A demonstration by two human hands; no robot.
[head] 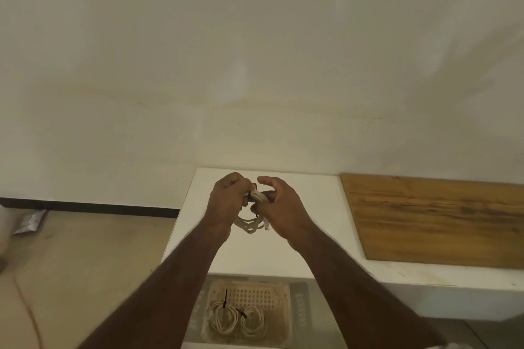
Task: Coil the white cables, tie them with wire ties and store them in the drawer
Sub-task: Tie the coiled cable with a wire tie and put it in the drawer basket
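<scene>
Two tied coils (237, 318) already lie in the open drawer (300, 309) at six o'clock, while my left hand (226, 201) and right hand (279, 205) curl around a third white cable coil (251, 225) above the surface (283, 252), apparently cinching its tie; next comes tightening, then stowing.

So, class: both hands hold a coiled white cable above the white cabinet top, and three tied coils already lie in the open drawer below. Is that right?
Not quite. The head view shows two tied coils in the open drawer, not three. The rest stands: the left hand and right hand hold a coiled white cable above the white cabinet top.
</scene>
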